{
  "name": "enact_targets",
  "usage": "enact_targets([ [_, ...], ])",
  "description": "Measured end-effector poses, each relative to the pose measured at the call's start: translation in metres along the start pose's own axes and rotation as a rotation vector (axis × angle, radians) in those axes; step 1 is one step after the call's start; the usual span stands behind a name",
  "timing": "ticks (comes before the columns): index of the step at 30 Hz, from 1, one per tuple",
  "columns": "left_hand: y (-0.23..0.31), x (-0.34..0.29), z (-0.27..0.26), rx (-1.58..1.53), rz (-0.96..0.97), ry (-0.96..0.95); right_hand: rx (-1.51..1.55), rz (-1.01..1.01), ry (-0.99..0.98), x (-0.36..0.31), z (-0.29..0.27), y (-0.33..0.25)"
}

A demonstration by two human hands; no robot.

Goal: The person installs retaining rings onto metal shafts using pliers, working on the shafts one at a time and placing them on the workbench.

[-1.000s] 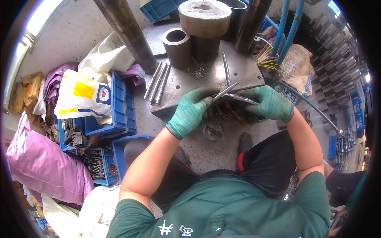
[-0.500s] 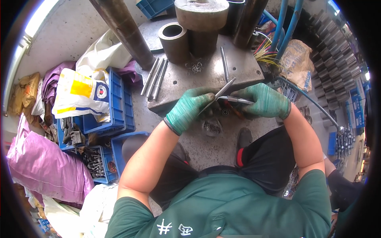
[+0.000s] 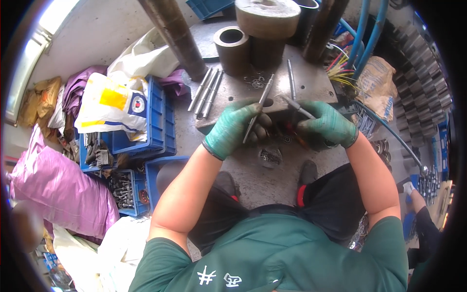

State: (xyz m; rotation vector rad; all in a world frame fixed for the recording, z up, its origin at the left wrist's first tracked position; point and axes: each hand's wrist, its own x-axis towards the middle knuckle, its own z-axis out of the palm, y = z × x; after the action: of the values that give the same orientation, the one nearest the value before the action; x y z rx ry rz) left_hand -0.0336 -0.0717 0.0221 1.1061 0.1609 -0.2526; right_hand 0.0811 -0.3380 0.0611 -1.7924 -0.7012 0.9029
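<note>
My left hand (image 3: 238, 125), in a green knitted glove, is closed around a slim metal rod (image 3: 265, 95) that slants up and away from me. My right hand (image 3: 328, 125), gloved alike, grips what look like pliers (image 3: 300, 108), their grey pointed end aimed at the rod with a gap between. The lower part of this tool is hidden by the fingers. Both hands are at the near edge of a thick steel plate (image 3: 228, 100). Three similar rods (image 3: 206, 93) lie on its left, another rod (image 3: 291, 80) farther right. Small wire rings (image 3: 255, 82) sit in a loose pile between them.
Steel columns (image 3: 175, 36) and a hollow metal cylinder (image 3: 231, 48) stand on the plate. Blue crates (image 3: 160, 114) with metal parts and a white sack (image 3: 112, 109) are at left, beside a purple sack (image 3: 63, 187). Blue hoses (image 3: 362, 36) and a paper sack (image 3: 379, 87) are at right.
The pliers have drawn away from the rod, to the right. The rod in my left hand now stands steeper. The whole view has shifted slightly.
</note>
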Motion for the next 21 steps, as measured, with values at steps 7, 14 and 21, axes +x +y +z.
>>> enact_targets([
  [7,0.006,0.003,-0.024,0.829,0.277,0.521,-0.654,-0.299,0.577,0.028,-0.003,0.036],
  [14,0.017,-0.001,-0.044,1.399,0.439,0.576,-0.854,-0.115,0.624,0.054,0.007,0.039],
  [21,0.02,0.014,-0.045,1.879,0.375,0.675,-0.973,-0.004,0.537,0.07,0.016,0.028],
])
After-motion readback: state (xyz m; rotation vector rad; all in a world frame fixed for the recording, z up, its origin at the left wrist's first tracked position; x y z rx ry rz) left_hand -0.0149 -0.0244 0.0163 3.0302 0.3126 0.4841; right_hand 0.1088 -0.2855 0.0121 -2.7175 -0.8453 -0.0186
